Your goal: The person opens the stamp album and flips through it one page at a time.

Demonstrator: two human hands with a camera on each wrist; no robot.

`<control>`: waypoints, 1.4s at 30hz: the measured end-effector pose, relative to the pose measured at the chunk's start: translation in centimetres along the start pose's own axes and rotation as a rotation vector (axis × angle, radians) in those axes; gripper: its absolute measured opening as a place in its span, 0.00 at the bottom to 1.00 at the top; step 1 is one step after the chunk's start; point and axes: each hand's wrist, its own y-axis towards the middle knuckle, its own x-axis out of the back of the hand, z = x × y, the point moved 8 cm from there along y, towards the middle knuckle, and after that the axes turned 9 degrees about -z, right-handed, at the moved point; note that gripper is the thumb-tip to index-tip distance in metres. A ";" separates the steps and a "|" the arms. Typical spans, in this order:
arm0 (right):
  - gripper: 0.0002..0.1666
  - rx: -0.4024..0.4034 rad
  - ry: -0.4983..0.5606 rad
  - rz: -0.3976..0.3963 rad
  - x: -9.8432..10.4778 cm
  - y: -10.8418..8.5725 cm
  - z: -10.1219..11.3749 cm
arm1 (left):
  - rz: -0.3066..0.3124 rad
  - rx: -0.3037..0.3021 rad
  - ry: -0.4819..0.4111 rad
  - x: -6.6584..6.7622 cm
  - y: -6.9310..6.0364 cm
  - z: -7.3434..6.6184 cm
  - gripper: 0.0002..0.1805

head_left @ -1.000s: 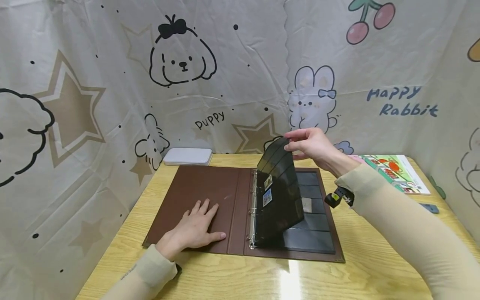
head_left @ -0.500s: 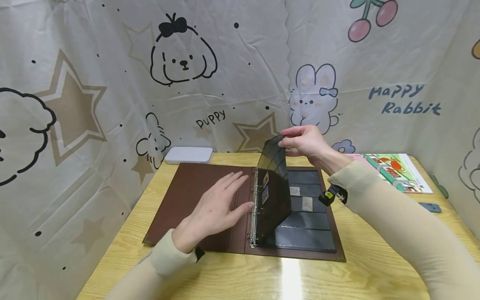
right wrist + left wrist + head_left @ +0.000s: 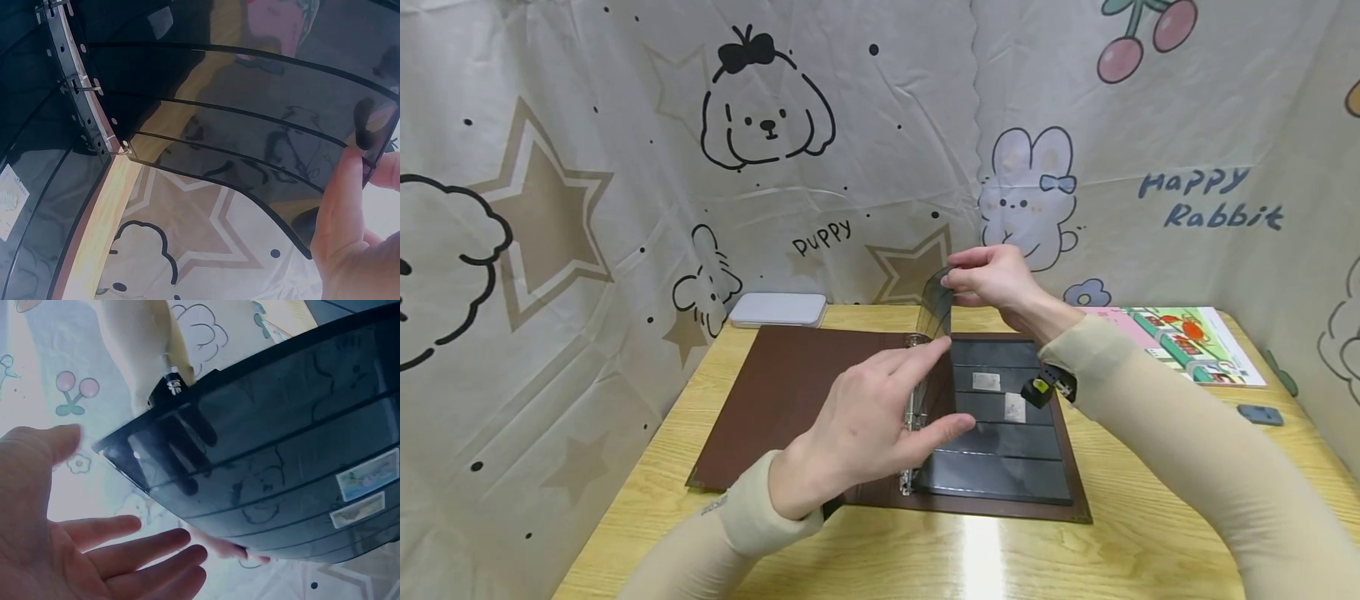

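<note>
A brown ring-binder stamp album (image 3: 790, 392) lies spread on the table. My right hand (image 3: 996, 279) pinches the upper outer corner of a dark see-through stamp page (image 3: 250, 81), which stands up, bowed, from the metal rings (image 3: 87, 87). Two stamps, a blue one (image 3: 369, 475) and a pale one (image 3: 358, 510), sit in that page's strips in the left wrist view. My left hand (image 3: 872, 408), fingers straight and thumb apart, hovers before the raised page and hides part of it in the head view. Below it, another black page (image 3: 1000, 479) holds two pale stamps (image 3: 1015, 407).
A white flat case (image 3: 778, 309) lies at the table's back left. At the back right is a colourful printed booklet (image 3: 1195, 342), with a small grey-blue object (image 3: 1260, 414) in front of it. Patterned cloth (image 3: 880, 150) hangs around the table.
My right hand has drawn the raised page leftward, uncovering more of the page below. My left hand has lifted off the left cover and moved right, up to the raised page.
</note>
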 end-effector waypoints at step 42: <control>0.34 0.072 -0.033 0.035 -1.1 -0.4 0.4 | 0.044 0.224 -0.331 0.4 0.9 3.1 0.19</control>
